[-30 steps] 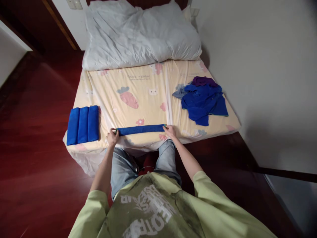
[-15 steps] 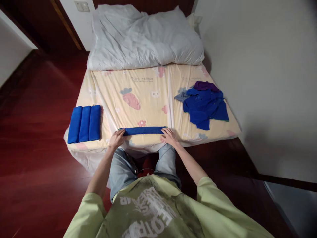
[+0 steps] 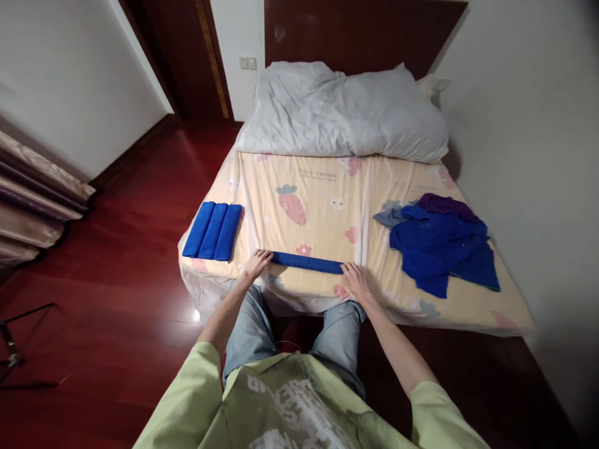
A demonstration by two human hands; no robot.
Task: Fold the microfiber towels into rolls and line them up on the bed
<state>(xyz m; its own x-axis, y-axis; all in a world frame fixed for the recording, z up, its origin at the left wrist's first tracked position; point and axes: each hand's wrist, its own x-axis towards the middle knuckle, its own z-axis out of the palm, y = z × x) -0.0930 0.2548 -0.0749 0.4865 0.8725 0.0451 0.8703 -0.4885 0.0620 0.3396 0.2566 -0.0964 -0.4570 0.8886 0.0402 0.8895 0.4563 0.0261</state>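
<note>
A long, narrow strip of folded blue cloth (image 3: 306, 262) lies across the front part of the bed. My left hand (image 3: 257, 263) grips its left end and my right hand (image 3: 355, 279) its right end, fingers closed over the cloth. To the left, three rolled or folded blue cloths (image 3: 213, 232) lie side by side. On the right sits a loose heap of blue clothes (image 3: 442, 243), with a purple garment (image 3: 444, 204) and a grey-blue one (image 3: 391, 215) at its back edge.
The bed (image 3: 327, 221) has a yellow sheet printed with carrots and rabbits. A bunched white quilt (image 3: 346, 115) lies at its head. A wall borders the right; a curtain (image 3: 37, 199) and a black stand (image 3: 14, 355) are at left on the red floor.
My view has swung to the left and up, so everything appears farther right and lower. The strip now slants slightly in view. Both hands keep hold of its ends.
</note>
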